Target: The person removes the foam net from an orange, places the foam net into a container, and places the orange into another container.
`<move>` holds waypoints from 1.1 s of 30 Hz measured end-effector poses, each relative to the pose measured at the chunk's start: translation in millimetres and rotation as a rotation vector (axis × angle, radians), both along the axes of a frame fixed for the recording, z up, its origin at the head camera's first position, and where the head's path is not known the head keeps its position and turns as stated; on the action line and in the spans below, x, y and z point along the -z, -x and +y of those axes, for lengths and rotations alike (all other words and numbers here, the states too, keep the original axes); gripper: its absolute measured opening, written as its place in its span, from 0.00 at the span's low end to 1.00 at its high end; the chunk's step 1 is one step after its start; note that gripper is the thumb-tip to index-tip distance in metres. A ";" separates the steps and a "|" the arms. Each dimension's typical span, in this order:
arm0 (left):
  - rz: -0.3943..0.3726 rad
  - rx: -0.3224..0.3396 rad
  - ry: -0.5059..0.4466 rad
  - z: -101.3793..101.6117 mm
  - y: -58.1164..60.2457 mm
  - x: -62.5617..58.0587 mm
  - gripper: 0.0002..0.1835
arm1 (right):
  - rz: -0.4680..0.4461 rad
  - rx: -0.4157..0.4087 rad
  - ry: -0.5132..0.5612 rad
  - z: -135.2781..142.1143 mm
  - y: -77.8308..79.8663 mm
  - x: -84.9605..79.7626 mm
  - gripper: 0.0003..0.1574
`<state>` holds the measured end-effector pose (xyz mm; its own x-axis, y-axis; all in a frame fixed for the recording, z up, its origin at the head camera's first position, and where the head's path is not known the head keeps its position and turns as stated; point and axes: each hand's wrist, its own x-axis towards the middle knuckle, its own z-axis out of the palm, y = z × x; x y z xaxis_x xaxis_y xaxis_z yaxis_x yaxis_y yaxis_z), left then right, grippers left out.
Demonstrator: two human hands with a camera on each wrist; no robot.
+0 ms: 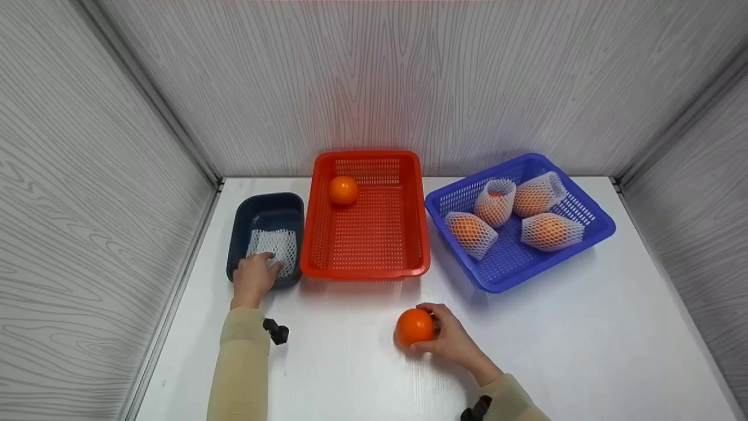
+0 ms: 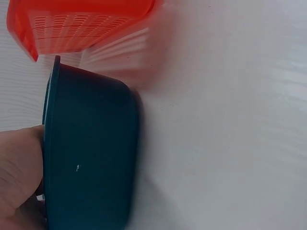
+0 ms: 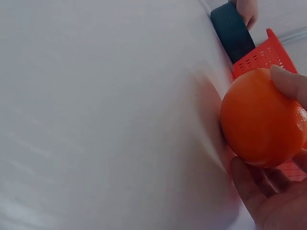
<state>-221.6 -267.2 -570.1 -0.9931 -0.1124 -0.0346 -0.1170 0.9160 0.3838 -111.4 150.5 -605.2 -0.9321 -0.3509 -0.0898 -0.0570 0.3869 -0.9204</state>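
Note:
My right hand grips an orange over the white table in front of the baskets. In the right wrist view, the thumb lies on one side of the orange and the fingers on the other. My left hand reaches over the near edge of a dark teal bin, at the white foam net sleeves inside. Its thumb and a finger touch or hover just above the netting. The bin's wall hides the fingertips in the left wrist view, so a hold on the netting cannot be made out.
A red basket beside the bin holds one bare orange. At the right, a blue basket sits at an angle, with several net-sleeved oranges in it. Pale wood-grain panels enclose the table's back and sides.

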 end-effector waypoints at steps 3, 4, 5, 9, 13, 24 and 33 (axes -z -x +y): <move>-0.017 0.003 -0.014 0.3 -0.3 -1.6 0.23 | -0.013 -0.001 -0.013 -0.3 0.2 -3.5 0.49; -0.017 0.002 -0.017 0.6 -0.4 -2.1 0.24 | -0.019 -0.001 -0.008 -0.7 -0.1 -6.4 0.49; -0.013 0.001 -0.021 1.1 -0.4 -2.7 0.24 | -0.024 0.000 -0.002 -1.3 -0.4 -10.4 0.49; 0.039 -0.007 -0.047 5.6 -1.8 -6.9 0.25 | -0.021 -0.004 0.046 -4.8 -3.1 -37.8 0.47; 0.124 -0.042 -0.115 12.9 -6.6 -14.2 0.25 | 0.002 -0.016 0.066 -6.2 -3.3 -61.7 0.46; 0.230 -0.092 -0.405 42.7 -27.9 -28.9 0.20 | 0.079 -0.038 0.094 -6.5 11.3 -100.2 0.45; 0.222 -0.083 -0.493 72.1 -34.0 -22.9 0.20 | 0.171 -0.030 0.068 -11.9 40.0 -129.3 0.46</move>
<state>-187.6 -195.2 -547.2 -0.9710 -0.2141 0.1066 -0.0483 0.6122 0.7892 -151.4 138.6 -475.9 -0.9210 -0.3781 0.0941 -0.2253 0.3197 -0.9204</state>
